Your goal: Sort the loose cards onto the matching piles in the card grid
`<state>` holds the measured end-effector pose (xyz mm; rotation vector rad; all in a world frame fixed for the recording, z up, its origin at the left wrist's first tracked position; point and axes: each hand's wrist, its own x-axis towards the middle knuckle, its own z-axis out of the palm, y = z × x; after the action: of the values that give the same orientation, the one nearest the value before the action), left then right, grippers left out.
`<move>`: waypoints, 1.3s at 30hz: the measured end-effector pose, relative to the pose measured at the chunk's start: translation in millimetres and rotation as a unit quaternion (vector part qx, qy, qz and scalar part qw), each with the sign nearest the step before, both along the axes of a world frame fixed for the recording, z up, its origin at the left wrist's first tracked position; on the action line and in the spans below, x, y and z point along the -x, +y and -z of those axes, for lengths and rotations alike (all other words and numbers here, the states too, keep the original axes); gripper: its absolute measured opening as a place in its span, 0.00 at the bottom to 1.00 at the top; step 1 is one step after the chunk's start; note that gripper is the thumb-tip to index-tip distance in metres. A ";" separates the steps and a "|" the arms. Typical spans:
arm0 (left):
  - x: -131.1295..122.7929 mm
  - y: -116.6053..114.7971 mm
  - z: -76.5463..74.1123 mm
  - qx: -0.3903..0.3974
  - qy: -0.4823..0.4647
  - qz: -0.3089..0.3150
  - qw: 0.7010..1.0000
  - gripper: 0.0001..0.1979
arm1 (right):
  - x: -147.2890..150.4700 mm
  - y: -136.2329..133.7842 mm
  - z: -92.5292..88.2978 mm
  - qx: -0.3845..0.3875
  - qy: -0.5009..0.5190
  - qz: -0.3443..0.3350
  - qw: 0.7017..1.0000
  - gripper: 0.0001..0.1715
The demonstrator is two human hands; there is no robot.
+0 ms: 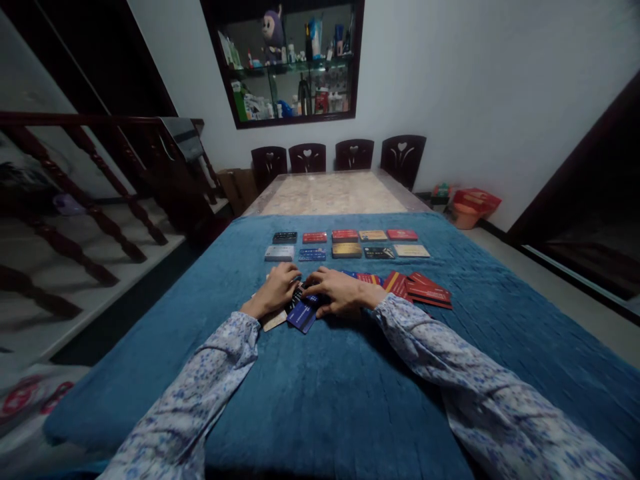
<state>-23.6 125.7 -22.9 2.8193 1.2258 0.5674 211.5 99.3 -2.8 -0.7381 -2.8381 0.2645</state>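
My left hand (274, 291) and my right hand (339, 292) rest palm down, side by side, on a loose pile of cards (302, 313) on a blue cloth (320, 373). Both hands have their fingers curled over the cards, with dark blue cards poking out beneath them and a beige card under my left wrist. Several red cards (423, 289) fan out to the right of my right hand. Beyond my hands, two neat rows of cards (346, 245) lie face up in grey, blue, red, gold and cream.
The blue cloth covers the near part of a long marble-topped table (330, 193). Dark wooden chairs (337, 156) stand at its far end below a wall shelf of bottles. A stair railing (100, 173) runs on the left; a red bag (473, 205) sits on the floor at right.
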 end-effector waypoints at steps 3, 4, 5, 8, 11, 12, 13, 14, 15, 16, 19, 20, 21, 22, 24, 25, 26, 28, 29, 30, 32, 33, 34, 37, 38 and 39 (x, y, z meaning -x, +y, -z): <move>0.7 0.0 0.9 -0.002 -0.006 -0.003 1.000 0.12 | 1.3 7.9 6.9 -0.014 -0.004 0.024 1.000 0.30; 1.0 -0.2 0.8 -0.004 -0.008 -0.005 1.000 0.12 | 1.3 10.0 8.7 -0.019 -0.004 0.033 0.999 0.31; 1.4 -0.5 0.4 -0.005 -0.012 -0.006 1.000 0.12 | 1.2 11.6 9.8 -0.024 -0.004 0.040 0.999 0.31; 3.0 -3.4 -3.2 -0.010 -0.026 0.000 1.000 0.12 | 0.3 13.3 9.3 -0.029 -0.007 0.045 0.999 0.33; 4.0 -9.7 -9.6 0.006 -0.042 0.023 0.999 0.11 | -0.8 12.9 6.5 -0.030 -0.016 0.051 0.998 0.34; 3.7 -12.7 -12.1 0.018 -0.043 0.034 0.998 0.11 | -1.3 13.1 6.1 -0.032 -0.020 0.057 0.998 0.34; 3.1 -16.1 -14.8 0.032 -0.040 0.046 0.998 0.11 | -1.9 13.8 6.3 -0.034 -0.025 0.064 0.997 0.35; 2.2 -19.8 -17.6 0.044 -0.034 0.056 0.997 0.11 | -2.8 14.9 7.0 -0.037 -0.028 0.072 0.996 0.36; 1.0 -23.6 -20.3 0.051 -0.027 0.063 0.996 0.11 | -3.8 16.2 8.1 -0.040 -0.030 0.079 0.996 0.36; -0.3 -27.3 -23.0 0.058 -0.018 0.070 0.996 0.10 | -5.0 17.7 9.4 -0.043 -0.031 0.084 0.995 0.37; -3.4 -35.9 -29.0 0.060 -0.010 0.077 0.995 0.09 | -8.2 21.3 12.2 -0.051 -0.032 0.092 0.994 0.37; -3.7 -37.4 -30.0 0.057 -0.010 0.076 0.995 0.09 | -8.8 21.8 12.2 -0.051 -0.033 0.093 0.994 0.37; -3.7 -38.4 -30.5 0.055 -0.010 0.074 0.996 0.09 | -9.1 21.8 11.6 -0.051 -0.036 0.096 0.993 0.37; -3.5 -38.8 -30.6 0.055 -0.009 0.071 0.996 0.09 | -9.2 21.4 10.4 -0.049 -0.040 0.100 0.993 0.36; -2.6 -38.8 -30.0 0.060 -0.004 0.067 0.996 0.10 | -9.1 20.0 7.1 -0.043 -0.049 0.108 0.992 0.37; -2.2 -38.7 -29.7 0.065 0.000 0.067 0.996 0.11 | -9.1 19.4 5.4 -0.039 -0.053 0.110 0.992 0.37; -2.1 -38.8 -29.5 0.070 0.003 0.067 0.995 0.11 | -9.4 18.9 4.0 -0.036 -0.055 0.110 0.992 0.38; -2.4 -39.3 -29.9 0.077 0.004 0.068 0.995 0.11 | -10.5 18.6 2.1 -0.031 -0.054 0.102 0.993 0.39; -2.7 -39.8 -30.5 0.079 0.003 0.069 0.994 0.10 | -11.1 18.7 1.7 -0.030 -0.051 0.097 0.994 0.39; -3.1 -40.3 -31.3 0.081 0.001 0.071 0.994 0.10 | -11.8 18.8 1.5 -0.029 -0.048 0.093 0.994 0.39; -3.6 -41.2 -33.1 0.081 0.002 0.077 0.994 0.08 | -12.6 19.1 1.6 -0.027 -0.040 0.088 0.995 0.38; -3.7 -41.5 -34.1 0.080 0.005 0.081 0.993 0.07 | -12.7 19.1 1.6 -0.025 -0.035 0.087 0.995 0.37; -3.6 -41.7 -34.9 0.079 0.007 0.085 0.993 0.07 | -12.6 19.0 1.6 -0.022 -0.029 0.085 0.996 0.35; -2.5 -41.9 -36.4 0.078 0.006 0.092 0.993 0.05 | -12.0 18.4 1.1 -0.004 -0.012 0.072 0.997 0.29; -2.1 -41.8 -36.6 0.078 0.005 0.093 0.993 0.05 | -11.9 18.1 0.7 0.002 -0.007 0.067 0.998 0.27; -1.7 -41.6 -36.7 0.078 0.003 0.093 0.993 0.05 | -11.9 17.9 0.1 0.007 -0.003 0.060 0.998 0.25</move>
<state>-22.0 84.1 13.8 2.7639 0.9470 0.4320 223.4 117.1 -2.8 -0.9102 -2.7862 0.2641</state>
